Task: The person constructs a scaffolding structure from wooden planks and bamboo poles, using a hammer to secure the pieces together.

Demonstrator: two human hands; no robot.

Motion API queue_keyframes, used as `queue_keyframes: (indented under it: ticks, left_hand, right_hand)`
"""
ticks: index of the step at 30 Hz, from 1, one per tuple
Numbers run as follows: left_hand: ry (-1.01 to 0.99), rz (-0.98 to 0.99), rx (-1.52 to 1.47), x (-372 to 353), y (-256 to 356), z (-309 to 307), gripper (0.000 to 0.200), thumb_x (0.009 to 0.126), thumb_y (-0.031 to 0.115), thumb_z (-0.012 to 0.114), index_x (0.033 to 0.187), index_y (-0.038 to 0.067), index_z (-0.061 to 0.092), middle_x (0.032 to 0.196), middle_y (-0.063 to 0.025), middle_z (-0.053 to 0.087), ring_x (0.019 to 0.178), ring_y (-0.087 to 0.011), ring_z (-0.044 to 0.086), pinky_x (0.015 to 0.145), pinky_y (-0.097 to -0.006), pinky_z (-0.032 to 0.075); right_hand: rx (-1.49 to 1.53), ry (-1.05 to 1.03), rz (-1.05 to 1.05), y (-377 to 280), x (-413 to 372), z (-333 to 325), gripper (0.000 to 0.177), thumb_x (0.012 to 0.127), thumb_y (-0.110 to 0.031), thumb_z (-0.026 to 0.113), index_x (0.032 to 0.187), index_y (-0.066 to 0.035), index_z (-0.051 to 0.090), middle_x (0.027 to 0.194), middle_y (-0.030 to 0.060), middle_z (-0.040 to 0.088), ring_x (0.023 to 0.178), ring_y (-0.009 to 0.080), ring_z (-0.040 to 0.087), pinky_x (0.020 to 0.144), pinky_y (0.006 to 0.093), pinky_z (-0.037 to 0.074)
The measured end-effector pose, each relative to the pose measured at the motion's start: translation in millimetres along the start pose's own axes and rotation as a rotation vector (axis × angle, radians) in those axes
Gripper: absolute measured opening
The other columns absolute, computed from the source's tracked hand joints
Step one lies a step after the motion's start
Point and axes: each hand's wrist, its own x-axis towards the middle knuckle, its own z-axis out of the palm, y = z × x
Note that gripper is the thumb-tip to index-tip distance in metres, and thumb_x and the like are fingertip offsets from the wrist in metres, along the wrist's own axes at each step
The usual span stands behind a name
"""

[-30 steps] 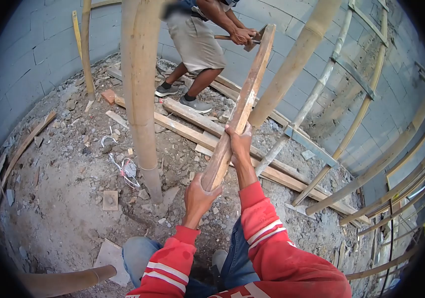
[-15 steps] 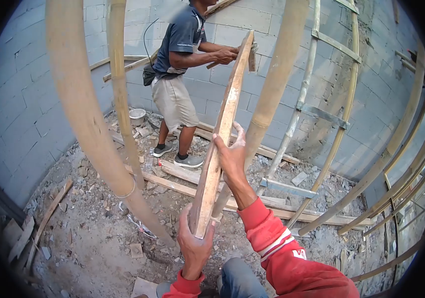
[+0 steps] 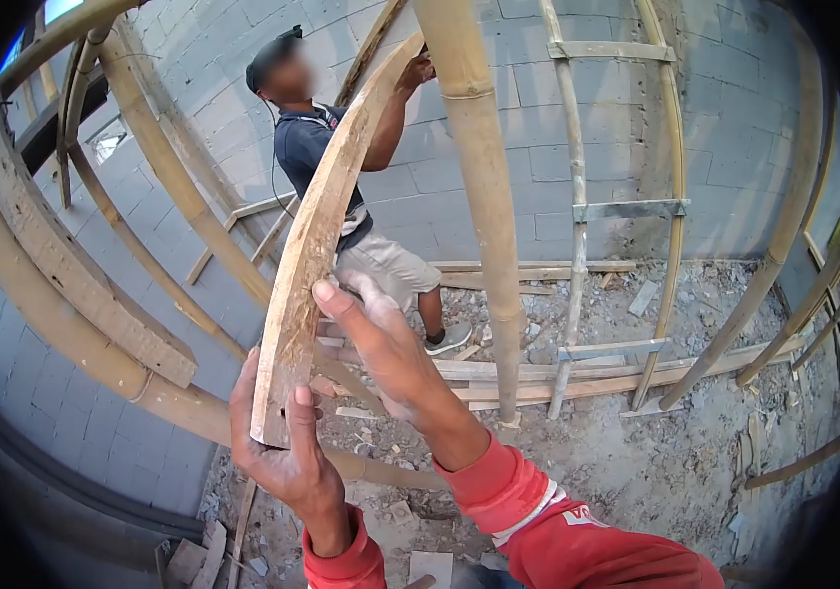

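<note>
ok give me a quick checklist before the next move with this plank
1. Grip at the bottom: ok. The left hand is wrapped round the lower end of the plank.
2. Grip higher up: not ok. The right hand lies against the plank's edge with its fingers open, not closed.
3. Hold at the top: cannot tell. The co-worker's hand is at the upper end, partly hidden by the bamboo pole.
4. Clearance from the bamboo pole: cannot tell. The plank's top looks close to it, but depth is unclear.
5. Footing: cannot tell. The ground is rubble and your feet are out of view.
</note>
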Motion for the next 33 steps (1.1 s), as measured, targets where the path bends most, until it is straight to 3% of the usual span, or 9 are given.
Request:
queue_keyframes:
  ticks: [2, 5, 6, 9, 16, 19, 25, 27, 33]
  left_hand:
    - [-0.018, 0.136, 0.064, 25, 9, 5, 0.039, 0.098, 0.013, 0.065, 0.132, -0.006, 0.059, 0.098, -0.0078, 0.068, 0.077, -0.0092, 0.059, 0.065, -0.0233, 0.046]
    - [-0.05, 0.211, 0.081, 52, 31, 17, 0.037, 0.097, 0.01, 0.066, 0.13, -0.004, 0.059, 0.105, -0.0083, 0.066, 0.085, -0.0108, 0.061, 0.072, -0.0235, 0.049]
    - [-0.057, 0.132, -0.012, 60, 54, 27, 0.043, 0.092, 0.005, 0.07, 0.13, -0.007, 0.055, 0.118, -0.0134, 0.063, 0.11, -0.0211, 0.061, 0.097, -0.0345, 0.048]
    - [-0.069, 0.225, 0.046, 90, 78, 46, 0.042, 0.088, 0.003, 0.071, 0.126, -0.005, 0.055, 0.118, -0.0138, 0.061, 0.112, -0.0222, 0.06, 0.1, -0.0367, 0.047]
    - [-0.166, 0.302, -0.057, 148, 130, 73, 0.055, 0.091, 0.01, 0.07, 0.138, -0.002, 0.047, 0.117, -0.01, 0.058, 0.109, -0.0191, 0.057, 0.097, -0.033, 0.046]
    - [-0.186, 0.339, 0.163, 166, 145, 74, 0.055, 0.093, 0.021, 0.07, 0.139, -0.001, 0.048, 0.114, -0.0098, 0.058, 0.111, -0.0181, 0.055, 0.094, -0.0327, 0.046]
    - [-0.101, 0.448, -0.21, 235, 147, 110, 0.047, 0.095, 0.025, 0.07, 0.132, 0.002, 0.054, 0.119, -0.0106, 0.052, 0.114, -0.0202, 0.055, 0.088, -0.0336, 0.052]
    - [-0.266, 0.421, -0.448, 251, 151, 117, 0.045, 0.095, 0.026, 0.071, 0.13, 0.003, 0.056, 0.12, -0.0115, 0.052, 0.114, -0.0222, 0.056, 0.091, -0.0355, 0.051]
    - [-0.249, 0.549, -0.256, 253, 140, 111, 0.046, 0.088, 0.022, 0.076, 0.126, 0.004, 0.059, 0.111, -0.0133, 0.056, 0.106, -0.025, 0.058, 0.091, -0.0367, 0.05]
  right_hand:
    - [0.525, -0.365, 0.204, -36, -6, 13, 0.083, 0.093, -0.055, 0.066, 0.136, 0.011, 0.04, 0.106, 0.0139, 0.059, 0.095, 0.0209, 0.062, 0.082, 0.0317, 0.052]
    - [0.459, -0.448, 0.137, -76, 14, 27, 0.065, 0.095, -0.045, 0.07, 0.129, 0.005, 0.046, 0.103, 0.0074, 0.059, 0.095, 0.012, 0.061, 0.08, 0.0286, 0.053]
    - [0.453, -0.444, 0.155, -91, 18, 31, 0.065, 0.095, -0.045, 0.07, 0.129, 0.005, 0.046, 0.103, 0.0074, 0.059, 0.095, 0.012, 0.061, 0.08, 0.0286, 0.053]
    - [0.522, -0.365, 0.11, -135, 42, 42, 0.05, 0.094, -0.034, 0.073, 0.118, 0.002, 0.048, 0.102, 0.0078, 0.059, 0.089, 0.0101, 0.061, 0.075, 0.0265, 0.053]
    - [0.563, -0.321, 0.05, -205, 117, 55, 0.023, 0.088, -0.02, 0.07, 0.092, -0.003, 0.055, 0.088, 0.0062, 0.059, 0.076, 0.0111, 0.06, 0.063, 0.0278, 0.051]
    - [0.577, -0.25, 0.045, -230, 148, 56, 0.021, 0.086, -0.018, 0.069, 0.091, -0.004, 0.054, 0.083, 0.0053, 0.055, 0.072, 0.0138, 0.056, 0.065, 0.0329, 0.05]
    - [0.585, -0.18, -0.05, -273, 168, 87, 0.024, 0.085, -0.022, 0.066, 0.095, -0.004, 0.054, 0.08, 0.0072, 0.055, 0.072, 0.0208, 0.057, 0.065, 0.0374, 0.051]
    - [0.59, -0.178, -0.04, -277, 179, 90, 0.025, 0.084, -0.024, 0.066, 0.092, -0.003, 0.054, 0.08, 0.0069, 0.055, 0.068, 0.0201, 0.056, 0.062, 0.0363, 0.05]
    - [0.593, -0.303, -0.1, -261, 179, 77, 0.028, 0.085, -0.027, 0.063, 0.094, -0.003, 0.054, 0.082, 0.009, 0.059, 0.067, 0.0212, 0.059, 0.06, 0.0358, 0.051]
